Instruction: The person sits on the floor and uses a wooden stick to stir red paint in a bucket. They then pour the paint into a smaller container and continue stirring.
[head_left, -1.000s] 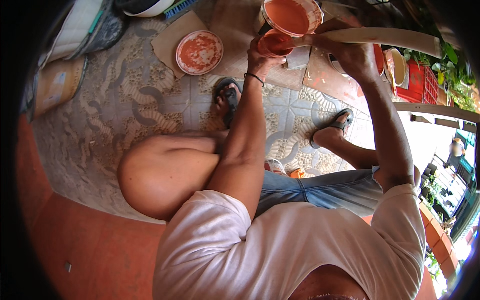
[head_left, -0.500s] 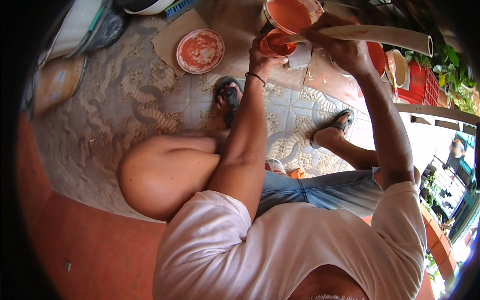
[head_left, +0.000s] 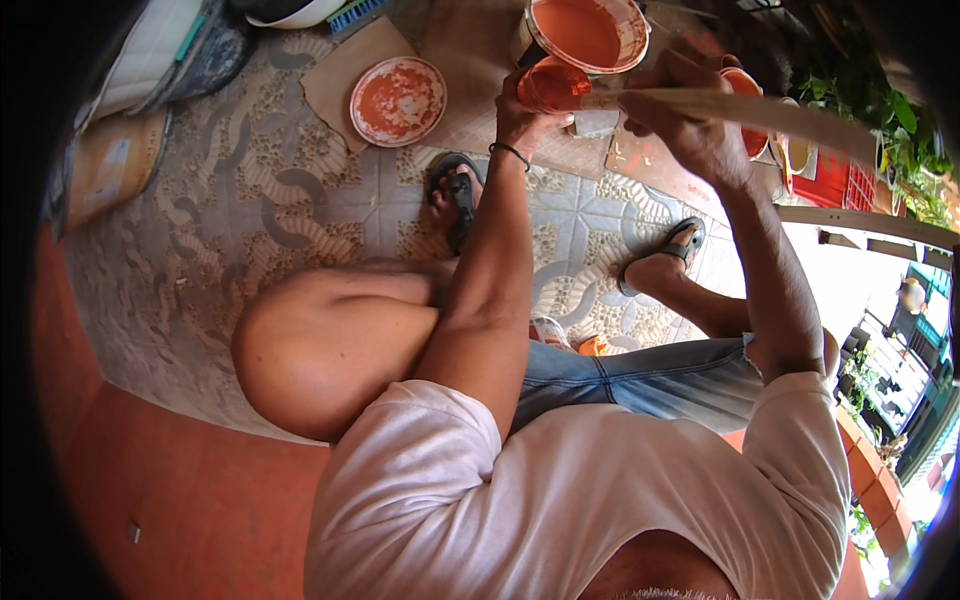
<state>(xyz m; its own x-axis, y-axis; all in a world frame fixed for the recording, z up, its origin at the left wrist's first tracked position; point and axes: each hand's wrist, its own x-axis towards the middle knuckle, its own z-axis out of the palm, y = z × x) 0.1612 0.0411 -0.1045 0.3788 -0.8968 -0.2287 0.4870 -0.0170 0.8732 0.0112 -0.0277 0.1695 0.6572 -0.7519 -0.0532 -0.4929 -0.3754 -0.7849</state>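
Observation:
My left hand [head_left: 522, 118] is closed around a small cup of orange paint [head_left: 552, 84], held just below a white bucket of orange paint [head_left: 585, 30]. A dark band sits on that wrist. My right hand [head_left: 692, 125] grips a long pale pole [head_left: 790, 115] that runs level from beside the cup out to the right. The pole's left end lies right next to the cup. I am squatting, with my sandalled left foot [head_left: 455, 195] and right foot [head_left: 672, 250] on the patterned tile floor.
A round lid smeared with orange paint [head_left: 398, 100] lies on a piece of cardboard [head_left: 345, 72] to the left. Another orange-filled container [head_left: 748, 100] stands behind the pole. A red crate [head_left: 830, 180] and green plants [head_left: 900, 120] are at the right. A red step [head_left: 200, 500] borders the tiles.
The pole has dropped a little lower in my right hand and now tilts down to the right. The cup in my left hand has stayed about where it was.

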